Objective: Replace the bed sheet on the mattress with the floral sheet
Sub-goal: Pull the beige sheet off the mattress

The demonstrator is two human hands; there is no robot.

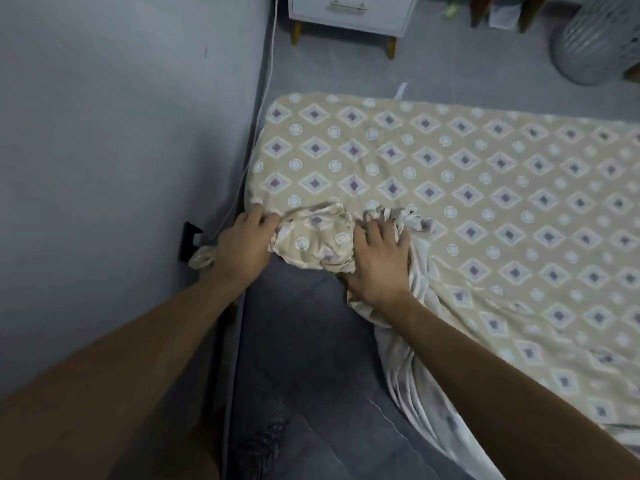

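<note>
from the head camera, looking down: a beige cotton bed sheet printed with purple-centred diamonds and white circles (467, 174) lies spread over most of a dark grey mattress (304, 334). the sheet's near left corner is pulled off and gathered into a crumpled wad between the two hands, so that a bare wedge of the dark grey mattress shows in front of the person. along the right of that wedge the sheet's pale underside is turned up in long folds running toward the bottom edge of the view.

the left hand (244, 242) sits at the left end of the wad, its fingers curled in and clamped on the bunched cloth; a twisted tail of the same cloth hangs out behind the wrist, beside the wall. the right hand (379, 259) lies on the right end of the wad, fingers spread apart and bent, tips dug into the gathered pleats, gripping them. both bare forearms reach in from the bottom corners.

the mattress runs along a pale grey wall (121, 150) on the left, with a white cable (268, 74) dropping down the gap and a small black bracket (188, 240) low on the wall near the left hand. beyond the far end of the mattress, on the grey floor, stand a white drawer cabinet on yellow wooden legs (349, 12) and, to the right, a white slatted round basket (592, 39).
</note>
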